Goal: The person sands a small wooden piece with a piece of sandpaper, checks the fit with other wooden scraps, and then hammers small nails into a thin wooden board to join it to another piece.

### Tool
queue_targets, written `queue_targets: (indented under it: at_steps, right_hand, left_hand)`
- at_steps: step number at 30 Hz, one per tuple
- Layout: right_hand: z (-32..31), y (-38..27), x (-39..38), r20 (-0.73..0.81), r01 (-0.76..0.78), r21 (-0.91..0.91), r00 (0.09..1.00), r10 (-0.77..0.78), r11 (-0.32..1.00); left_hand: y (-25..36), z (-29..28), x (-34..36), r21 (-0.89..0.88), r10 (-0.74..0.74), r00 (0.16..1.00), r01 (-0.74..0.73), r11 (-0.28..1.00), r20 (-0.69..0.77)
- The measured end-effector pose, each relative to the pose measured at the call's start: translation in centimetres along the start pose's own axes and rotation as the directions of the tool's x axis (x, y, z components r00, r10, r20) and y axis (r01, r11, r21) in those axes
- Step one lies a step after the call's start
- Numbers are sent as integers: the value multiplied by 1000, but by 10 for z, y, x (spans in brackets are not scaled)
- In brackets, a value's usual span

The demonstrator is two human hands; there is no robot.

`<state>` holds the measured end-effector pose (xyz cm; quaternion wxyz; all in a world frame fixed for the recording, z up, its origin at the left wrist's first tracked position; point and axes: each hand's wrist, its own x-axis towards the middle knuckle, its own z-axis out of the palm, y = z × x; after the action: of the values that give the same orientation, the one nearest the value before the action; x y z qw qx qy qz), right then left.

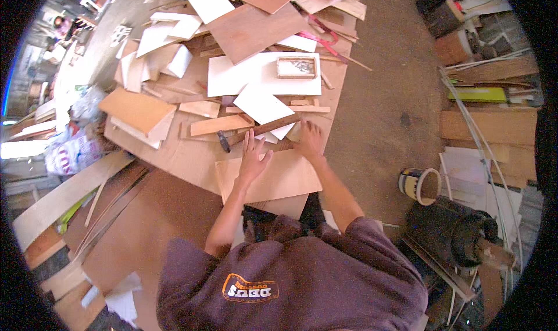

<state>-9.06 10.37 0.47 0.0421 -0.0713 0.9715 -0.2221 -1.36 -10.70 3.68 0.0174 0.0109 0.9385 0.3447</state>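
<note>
A pale wooden board lies on the bench right in front of me. On its left part rests my left hand, fingers stretched and apart, with nothing in it. My right hand is at the board's far right corner, its fingers extended and slightly blurred. Just beyond both hands lies a hammer, its dark head to the left and its brown handle running toward my right fingertips. Whether those fingers touch the handle is unclear. Behind the hammer are an orange-brown wood strip and a white panel piece.
A small box of metal bits sits on a white panel. Brown boards and offcuts pile up at the far end. An ochre panel lies left. On the floor at right are a bucket and a dark machine.
</note>
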Motion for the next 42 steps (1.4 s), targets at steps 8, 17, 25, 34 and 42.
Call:
queue_targets:
  at_steps: [8,17,25,34,42]
  right_hand:
    - [-89,30,-20,-62,-90,168,993,102,982]
    - [-165,-25,-40,548,-554,827,756,-356,95]
    - [-233,-68,-50,305,-228,952,739,-600,203]
    - [-261,-97,-78,0,322,885,723,-691,337]
    - [-213,-116,-120,-156,298,883,915,-372,362]
  left_hand:
    - [70,19,-75,-192,-410,896,378,905,-170]
    - [169,-27,-39,-758,-365,906,84,647,-212]
    - [226,-98,-26,-778,-166,903,-233,583,-395]
    - [229,-127,-63,-609,89,837,-461,645,-540]
    - [212,-133,-100,-416,221,659,-663,623,-719]
